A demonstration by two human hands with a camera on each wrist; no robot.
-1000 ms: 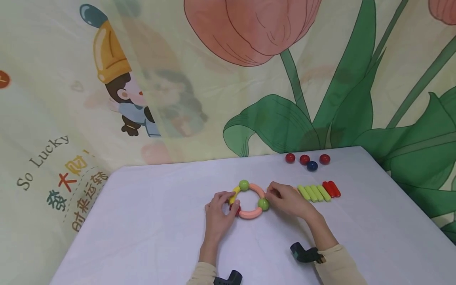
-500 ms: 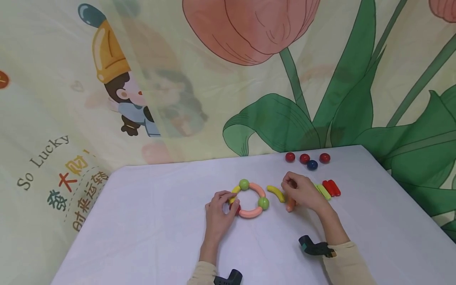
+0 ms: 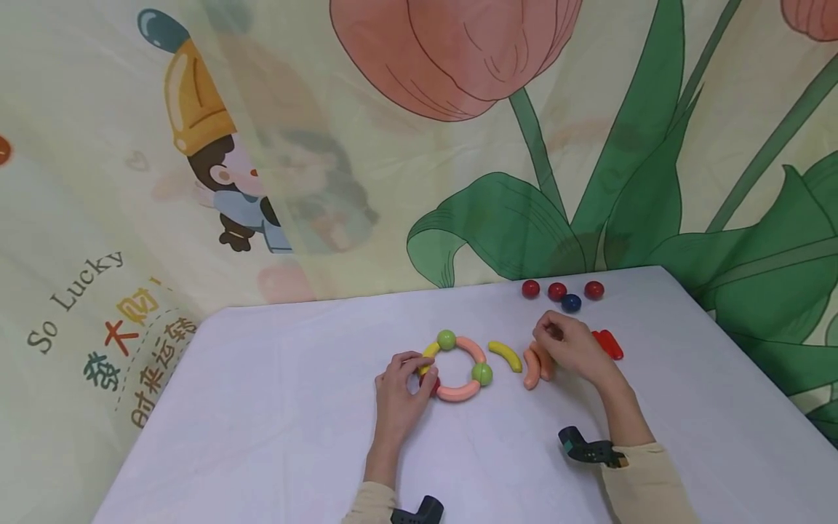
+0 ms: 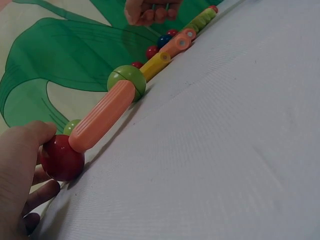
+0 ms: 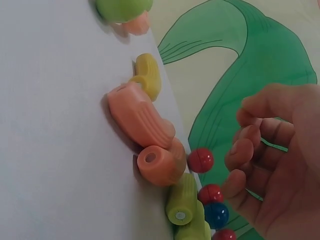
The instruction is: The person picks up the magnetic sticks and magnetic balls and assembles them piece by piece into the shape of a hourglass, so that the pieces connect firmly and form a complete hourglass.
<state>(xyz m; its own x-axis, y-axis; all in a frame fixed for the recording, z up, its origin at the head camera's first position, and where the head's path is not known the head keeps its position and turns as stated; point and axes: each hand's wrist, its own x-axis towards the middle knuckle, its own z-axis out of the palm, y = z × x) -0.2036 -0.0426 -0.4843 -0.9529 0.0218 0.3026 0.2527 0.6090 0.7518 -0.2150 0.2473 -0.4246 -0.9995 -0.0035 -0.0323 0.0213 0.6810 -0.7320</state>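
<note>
On the white bench [image 3: 294, 407], the left hand [image 3: 399, 389] pinches the plastic ring of curved sticks and balls [image 3: 458, 367] at its red ball [image 4: 61, 157]. The right hand [image 3: 572, 349] hovers loosely curled, holding nothing, just above two loose peach curved sticks [image 3: 535, 366].

A ring of salmon-pink and yellow ribbed curved plastic pieces [image 3: 458, 393] is joined by two lime-green balls [image 3: 447, 339] and one glossy red ball [image 4: 62, 158]. Three red balls [image 3: 557, 291] flank a dark blue ball [image 3: 571, 303]. The worktop [image 3: 262, 407] is pale lilac-white.
</note>
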